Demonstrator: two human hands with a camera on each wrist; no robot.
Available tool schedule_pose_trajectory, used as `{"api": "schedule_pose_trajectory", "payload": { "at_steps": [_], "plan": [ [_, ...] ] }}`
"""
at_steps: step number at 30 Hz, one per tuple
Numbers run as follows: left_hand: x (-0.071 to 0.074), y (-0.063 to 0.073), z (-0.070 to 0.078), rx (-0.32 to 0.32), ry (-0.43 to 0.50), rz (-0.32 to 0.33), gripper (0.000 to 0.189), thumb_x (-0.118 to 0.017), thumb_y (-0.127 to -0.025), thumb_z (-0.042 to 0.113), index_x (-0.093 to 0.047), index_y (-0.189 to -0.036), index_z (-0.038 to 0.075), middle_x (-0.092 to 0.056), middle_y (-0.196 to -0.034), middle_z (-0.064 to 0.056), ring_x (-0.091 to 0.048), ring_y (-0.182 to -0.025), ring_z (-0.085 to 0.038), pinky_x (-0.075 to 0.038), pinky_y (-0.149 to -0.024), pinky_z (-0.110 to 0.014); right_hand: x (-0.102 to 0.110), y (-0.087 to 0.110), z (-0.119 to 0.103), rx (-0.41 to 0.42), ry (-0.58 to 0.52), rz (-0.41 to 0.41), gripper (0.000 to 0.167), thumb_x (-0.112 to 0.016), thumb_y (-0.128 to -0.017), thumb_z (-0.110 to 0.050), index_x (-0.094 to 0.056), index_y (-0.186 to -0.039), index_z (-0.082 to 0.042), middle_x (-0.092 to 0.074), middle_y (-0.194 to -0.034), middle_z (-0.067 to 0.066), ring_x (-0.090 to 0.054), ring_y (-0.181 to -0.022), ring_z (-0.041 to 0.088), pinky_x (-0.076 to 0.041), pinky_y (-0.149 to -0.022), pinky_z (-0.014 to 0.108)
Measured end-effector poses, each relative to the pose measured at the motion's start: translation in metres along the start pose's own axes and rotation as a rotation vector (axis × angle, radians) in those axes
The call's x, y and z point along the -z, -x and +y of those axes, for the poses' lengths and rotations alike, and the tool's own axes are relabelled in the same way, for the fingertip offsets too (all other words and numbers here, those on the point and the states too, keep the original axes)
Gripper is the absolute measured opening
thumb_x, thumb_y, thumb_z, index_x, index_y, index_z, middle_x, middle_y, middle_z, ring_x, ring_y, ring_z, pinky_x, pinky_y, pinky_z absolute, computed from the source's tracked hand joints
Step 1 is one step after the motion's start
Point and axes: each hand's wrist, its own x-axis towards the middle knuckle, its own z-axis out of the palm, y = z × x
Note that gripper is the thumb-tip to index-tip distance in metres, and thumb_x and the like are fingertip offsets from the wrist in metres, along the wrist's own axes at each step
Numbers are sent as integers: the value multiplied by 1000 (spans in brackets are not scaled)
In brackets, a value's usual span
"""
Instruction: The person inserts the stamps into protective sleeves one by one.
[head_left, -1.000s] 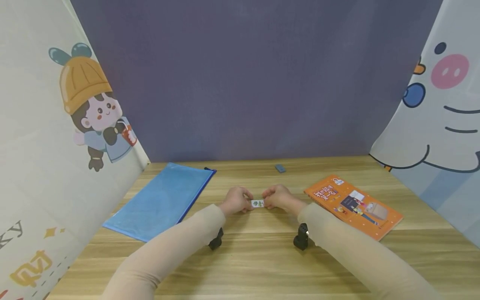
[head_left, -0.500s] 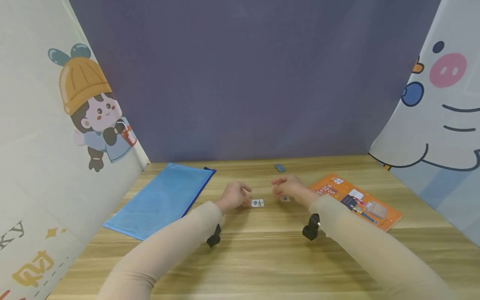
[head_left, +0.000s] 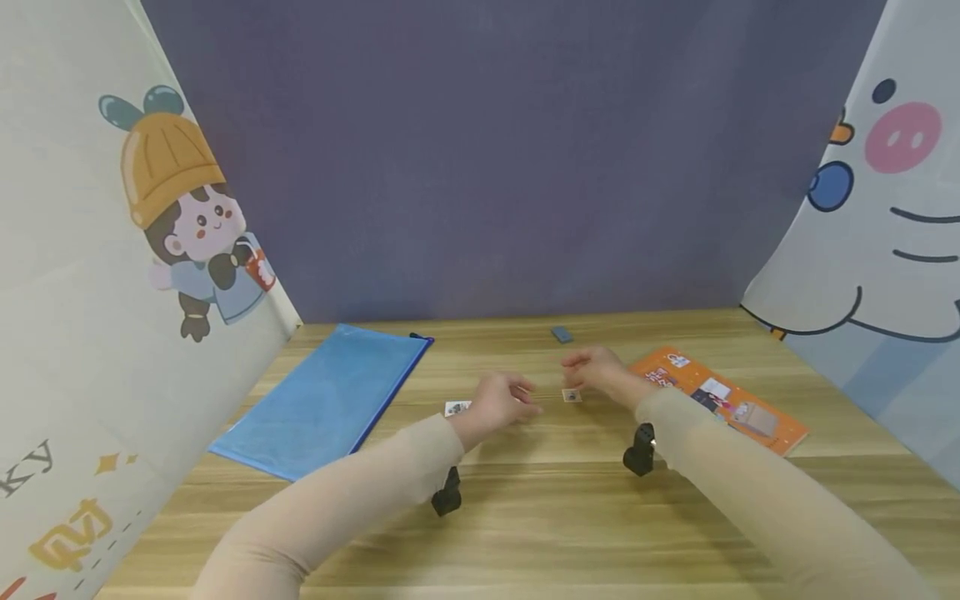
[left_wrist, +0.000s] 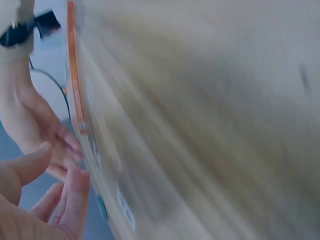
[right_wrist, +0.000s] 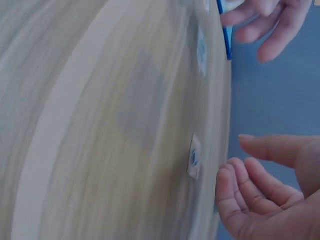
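My left hand (head_left: 498, 404) hovers over the middle of the wooden table, fingers loosely bent with nothing between them. Just left of it lies a small white picture card (head_left: 456, 408). A second picture card (right_wrist: 202, 50), with a greenish print, lies on the table in the right wrist view; in the head view the left hand hides it. My right hand (head_left: 597, 372) hangs above a third small card (head_left: 572, 396) with a dark blue print. Its thumb and fingertips stand apart and hold nothing.
A blue zip folder (head_left: 322, 400) lies on the left. At the right an orange book (head_left: 723, 404) lies partly behind the right forearm. A small grey-blue block (head_left: 561, 334) sits near the back edge, before a dark curtain (head_left: 510, 167).
Both hands were at the green-printed card; the right hand has moved right, uncovering the blue-printed card. The left hand has shifted right, baring the white card and covering the green-printed one.
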Motion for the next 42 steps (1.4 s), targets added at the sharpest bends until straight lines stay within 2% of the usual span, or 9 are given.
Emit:
{"api": "schedule_pose_trajectory", "payload": {
  "at_steps": [3, 6, 13, 17, 23, 29, 33, 38, 42],
  "plan": [
    [-12, 4, 4, 13, 33, -2, 46, -81, -77, 8, -64, -119, -1, -71, -92, -9, -69, -72, -16, -60, -65, -29, 4, -3, 7, 1, 36, 9, 42, -63, -85, 6, -54, -125, 13, -63, -116, 29, -64, -87, 17, -58, -75, 29],
    [-23, 7, 4, 19, 76, -7, 46, -80, -77, 4, -64, -119, -3, -72, -91, -11, -70, -71, -21, -61, -64, -31, 7, -5, 15, 1, 50, -7, 44, -64, -84, 5, -53, -126, 13, -62, -117, 29, -63, -88, 17, -57, -74, 26],
    [-43, 12, -2, 60, 153, -72, 48, -78, -80, 5, -59, -123, -4, -69, -92, -8, -69, -71, -17, -61, -61, -28, 10, -7, 27, 20, 48, -52, 51, -72, -81, 2, -52, -127, 13, -60, -119, 28, -62, -98, 23, -57, -81, 27],
    [-52, 12, -3, 63, 133, -64, 40, -79, -80, 7, -63, -116, -1, -69, -90, -5, -67, -69, -14, -60, -59, -25, 11, -8, 30, 41, 54, -57, 55, -75, -79, 0, -52, -127, 12, -60, -119, 27, -61, -99, 24, -57, -85, 29],
    [-61, 13, 4, 106, 106, -16, 37, -83, -75, 11, -66, -106, 1, -69, -82, -3, -63, -62, -13, -57, -56, -23, 11, -6, 31, 40, 82, -29, 50, -76, -78, 0, -56, -123, 10, -62, -113, 23, -59, -95, 21, -55, -78, 26],
    [-69, 11, 6, 136, -35, 40, 32, -85, -73, 21, -68, -98, 8, -67, -85, 1, -63, -66, -10, -53, -58, -22, 8, -6, 34, 44, 122, 0, 46, -78, -77, -3, -60, -118, 7, -65, -108, 19, -59, -91, 19, -53, -73, 25],
    [-71, 11, 7, 132, -90, 53, 26, -85, -74, 18, -68, -92, 10, -65, -81, 2, -60, -66, -10, -50, -57, -21, 7, -6, 36, 55, 121, -1, 43, -77, -78, -2, -61, -117, 7, -64, -104, 18, -58, -88, 19, -51, -71, 25],
    [-69, 12, 8, 113, -109, 57, 20, -84, -73, 13, -68, -85, 9, -64, -82, 2, -57, -70, -11, -48, -57, -21, 7, -5, 35, 67, 145, -3, 41, -77, -78, -1, -62, -115, 7, -64, -102, 18, -57, -87, 19, -51, -71, 25],
    [-69, 13, 10, 116, -94, 48, 16, -83, -73, 7, -68, -77, 8, -61, -77, 3, -54, -63, -11, -46, -51, -20, 6, -5, 35, 65, 172, -12, 38, -77, -78, -2, -64, -113, 6, -63, -96, 14, -57, -86, 19, -50, -71, 24]
  ]
}}
